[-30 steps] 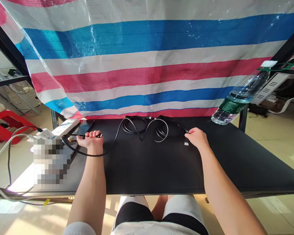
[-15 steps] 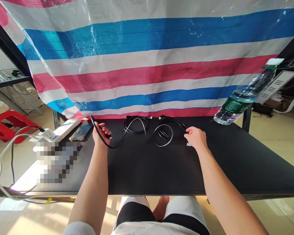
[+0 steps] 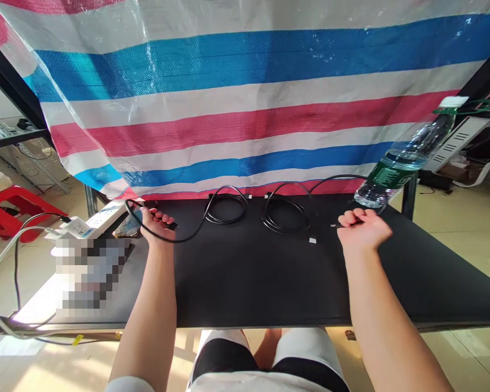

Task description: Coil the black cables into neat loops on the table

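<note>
Two black cables lie coiled near the back of the black table (image 3: 253, 283). The left cable (image 3: 224, 220) has one end running in a loop to my left hand (image 3: 158, 226), whose fingers are closed around its plug end (image 3: 172, 226). From the right cable (image 3: 286, 226) a length arches up and over toward the bottle. My right hand (image 3: 363, 228) is closed on that cable's other end, with a small plug tip (image 3: 333, 225) poking out at its left. Each coil's second connector rests at the back. A small white piece (image 3: 312, 240) lies between the right coil and my right hand.
A water bottle (image 3: 400, 158) leans at the back right, close behind my right hand. Left of my left hand are a phone (image 3: 126, 226) and a white power strip (image 3: 106, 215) with plugged-in cords. A striped tarp (image 3: 245, 120) hangs behind the table. A red stool (image 3: 20, 207) stands at left.
My right hand has moved right and turned over, drawing the right cable's end out into an arch and leaving the white piece uncovered. My left hand has shifted slightly left.
</note>
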Demonstrator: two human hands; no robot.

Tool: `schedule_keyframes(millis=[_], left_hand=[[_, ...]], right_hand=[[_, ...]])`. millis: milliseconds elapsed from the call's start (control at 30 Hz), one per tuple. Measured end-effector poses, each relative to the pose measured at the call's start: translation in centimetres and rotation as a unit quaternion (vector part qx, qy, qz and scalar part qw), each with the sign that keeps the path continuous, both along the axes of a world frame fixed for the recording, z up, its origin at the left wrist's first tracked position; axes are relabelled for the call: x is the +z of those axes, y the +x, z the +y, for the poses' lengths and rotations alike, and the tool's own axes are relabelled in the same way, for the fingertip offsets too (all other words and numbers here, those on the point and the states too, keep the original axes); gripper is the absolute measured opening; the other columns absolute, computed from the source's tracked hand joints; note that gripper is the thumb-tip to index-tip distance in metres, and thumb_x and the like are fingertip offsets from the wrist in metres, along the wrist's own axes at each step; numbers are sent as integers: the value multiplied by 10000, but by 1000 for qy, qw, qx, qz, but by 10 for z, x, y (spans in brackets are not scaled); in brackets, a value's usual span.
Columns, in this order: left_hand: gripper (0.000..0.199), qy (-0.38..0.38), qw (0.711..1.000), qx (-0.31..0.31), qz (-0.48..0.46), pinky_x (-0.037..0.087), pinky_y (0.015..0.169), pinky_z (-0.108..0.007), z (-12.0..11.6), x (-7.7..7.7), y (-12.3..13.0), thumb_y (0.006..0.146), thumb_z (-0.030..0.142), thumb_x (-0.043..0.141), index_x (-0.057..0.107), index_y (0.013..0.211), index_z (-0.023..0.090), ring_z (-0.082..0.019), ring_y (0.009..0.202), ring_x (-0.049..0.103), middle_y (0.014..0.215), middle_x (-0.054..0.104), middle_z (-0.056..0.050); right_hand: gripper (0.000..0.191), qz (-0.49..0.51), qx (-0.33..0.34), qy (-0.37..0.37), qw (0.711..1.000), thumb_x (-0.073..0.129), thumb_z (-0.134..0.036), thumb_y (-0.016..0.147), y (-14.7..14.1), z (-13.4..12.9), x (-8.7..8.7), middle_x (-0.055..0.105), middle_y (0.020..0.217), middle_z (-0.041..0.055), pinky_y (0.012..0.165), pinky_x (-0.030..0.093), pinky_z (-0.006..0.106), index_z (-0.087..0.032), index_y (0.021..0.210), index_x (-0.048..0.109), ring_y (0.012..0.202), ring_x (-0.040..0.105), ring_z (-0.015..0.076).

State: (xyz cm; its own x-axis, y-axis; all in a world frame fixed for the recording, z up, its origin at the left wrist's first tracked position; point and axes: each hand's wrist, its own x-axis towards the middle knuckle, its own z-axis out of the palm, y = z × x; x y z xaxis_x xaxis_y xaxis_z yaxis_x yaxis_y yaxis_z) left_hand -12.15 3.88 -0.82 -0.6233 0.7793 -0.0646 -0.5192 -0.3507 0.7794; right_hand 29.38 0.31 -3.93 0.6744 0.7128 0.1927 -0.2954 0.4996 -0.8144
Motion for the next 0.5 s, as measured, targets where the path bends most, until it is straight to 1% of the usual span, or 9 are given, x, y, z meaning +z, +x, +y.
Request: schedule_keyframes(millis=[33,100,133,200,267,333,400,467,500], left_hand=[[395,2,1000,1,-12,271,339,-168,0,0,-5,842,467,534,362,597,211,-52,307,295,424,306,109],[396,1,999,4,-35,242,330,-166,-1,-2,-11,853,439,519,338,586,209,-47,300,250,415,270,112],[393,-1,999,2,-45,233,328,-166,-1,-2,-13,860,419,509,333,578,207,-46,298,238,410,256,112],[387,-1,998,-13,-56,229,325,-165,-2,-2,-11,860,387,510,339,564,205,-44,295,232,402,245,112],[376,5,998,-42,-54,237,324,-163,-3,-1,-4,840,377,550,370,559,202,-41,293,248,401,267,110],[373,10,996,-83,-43,237,318,-162,-4,2,7,812,383,598,405,555,196,-38,292,260,402,304,105],[368,11,991,-134,-20,238,317,-161,-6,3,20,789,378,637,443,544,185,-37,297,279,402,342,93],[327,11,980,-195,30,263,332,-166,-8,1,32,746,333,690,498,537,169,-46,319,334,405,389,74],[292,9,972,-224,68,279,343,-173,-10,0,38,711,301,722,535,537,159,-56,337,372,410,422,59]], right_hand=[[296,29,-24,20,999,453,-278,482,4,-3,1,254,512,-60,359,260,226,-217,555,173,384,295,79],[286,73,-70,33,994,415,-313,517,11,-7,1,197,515,-52,360,226,240,-219,549,147,379,248,85],[283,83,-86,31,992,401,-327,540,14,-8,1,168,517,-50,362,214,247,-222,546,138,379,231,89],[297,69,-94,27,993,388,-353,584,16,-9,0,125,519,-50,367,202,262,-227,544,122,381,209,96],[326,18,-76,27,997,396,-388,608,13,-7,0,118,513,-52,371,206,272,-235,543,116,383,205,101],[348,-41,-52,27,997,421,-422,617,4,-5,2,150,496,-51,375,220,275,-244,534,134,387,217,105],[363,-105,-55,16,993,453,-453,635,-10,-3,3,195,476,-49,381,231,273,-254,523,173,397,237,112],[394,-201,-81,-23,976,493,-496,669,-25,-2,3,226,461,-50,396,249,270,-259,518,216,413,262,119],[419,-269,-83,-55,958,517,-523,679,-33,-2,2,243,461,-50,413,278,271,-259,519,234,427,288,122]])
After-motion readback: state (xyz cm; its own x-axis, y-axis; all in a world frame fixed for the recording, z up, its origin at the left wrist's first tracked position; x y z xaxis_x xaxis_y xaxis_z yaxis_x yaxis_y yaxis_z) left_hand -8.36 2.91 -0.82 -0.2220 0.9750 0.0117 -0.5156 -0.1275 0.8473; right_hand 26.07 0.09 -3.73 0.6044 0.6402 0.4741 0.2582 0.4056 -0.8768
